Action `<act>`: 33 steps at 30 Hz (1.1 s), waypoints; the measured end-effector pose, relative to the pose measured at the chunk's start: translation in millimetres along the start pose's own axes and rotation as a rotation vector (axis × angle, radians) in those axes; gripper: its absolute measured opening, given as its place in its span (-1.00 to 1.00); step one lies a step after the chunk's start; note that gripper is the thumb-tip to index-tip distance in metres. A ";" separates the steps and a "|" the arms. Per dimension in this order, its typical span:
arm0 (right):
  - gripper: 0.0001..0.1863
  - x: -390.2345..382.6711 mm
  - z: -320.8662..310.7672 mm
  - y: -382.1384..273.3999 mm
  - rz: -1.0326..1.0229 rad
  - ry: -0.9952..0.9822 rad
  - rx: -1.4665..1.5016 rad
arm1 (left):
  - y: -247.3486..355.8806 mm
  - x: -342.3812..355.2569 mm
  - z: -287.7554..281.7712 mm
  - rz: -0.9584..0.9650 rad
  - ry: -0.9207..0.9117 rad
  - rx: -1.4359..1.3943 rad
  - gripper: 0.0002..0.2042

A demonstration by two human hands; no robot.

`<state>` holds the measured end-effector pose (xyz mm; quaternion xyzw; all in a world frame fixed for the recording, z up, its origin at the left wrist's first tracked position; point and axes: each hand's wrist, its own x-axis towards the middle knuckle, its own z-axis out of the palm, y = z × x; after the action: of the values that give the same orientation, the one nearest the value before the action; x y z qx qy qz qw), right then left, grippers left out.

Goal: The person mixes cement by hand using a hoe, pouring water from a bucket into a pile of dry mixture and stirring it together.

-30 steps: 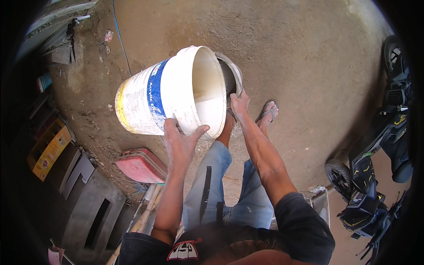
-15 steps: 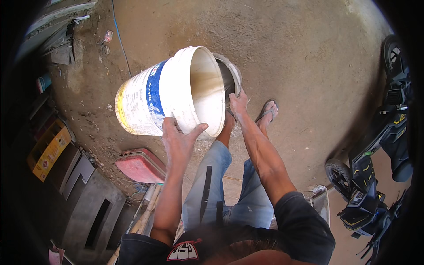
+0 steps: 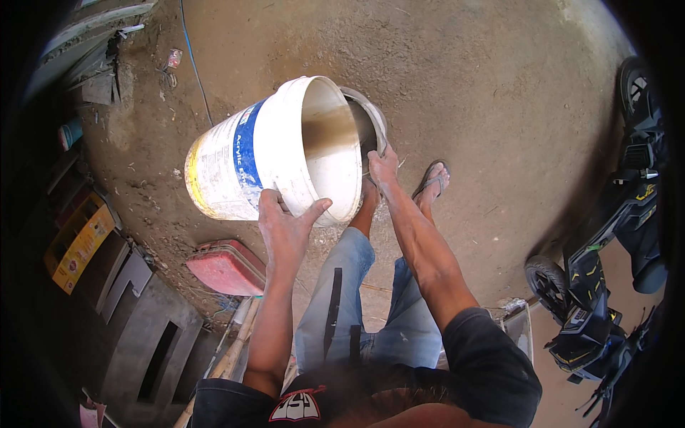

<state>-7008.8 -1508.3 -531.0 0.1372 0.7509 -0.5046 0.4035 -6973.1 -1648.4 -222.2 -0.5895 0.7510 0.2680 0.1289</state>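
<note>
A big white plastic bucket (image 3: 282,143) with a blue band and yellow near its base lies tilted on its side, its mouth facing right. Brown murky residue or liquid shows on its inner wall. My left hand (image 3: 285,225) is closed on the bucket's near side, thumb at the rim. Partly hidden behind the bucket's mouth is a round container with a grey rim (image 3: 376,118) and a dark inside. My right hand (image 3: 384,170) grips that rim on its near right side. The container's contents cannot be made out.
Brown packed dirt (image 3: 485,107) spreads around my sandalled feet. A faded red case-like object (image 3: 227,267) lies at the left, near bamboo poles (image 3: 235,346). A blue cord (image 3: 193,57) runs at the upper left. A black motorbike (image 3: 592,292) stands at the right.
The white bucket and my left hand have shifted slightly left. The grey-rimmed container has moved a little left with my right hand, and the brown patch inside the bucket looks darker.
</note>
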 end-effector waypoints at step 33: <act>-0.56 87.9 -80.3 28.4 0.048 0.011 0.116 | -267.8 90.4 15.1 -0.470 0.099 -1.308 -0.49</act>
<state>-7084.9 -1443.3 -601.5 0.1812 0.7190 -0.5367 0.4027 -6743.9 -1756.9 -347.8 -0.7044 0.2929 0.6033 -0.2326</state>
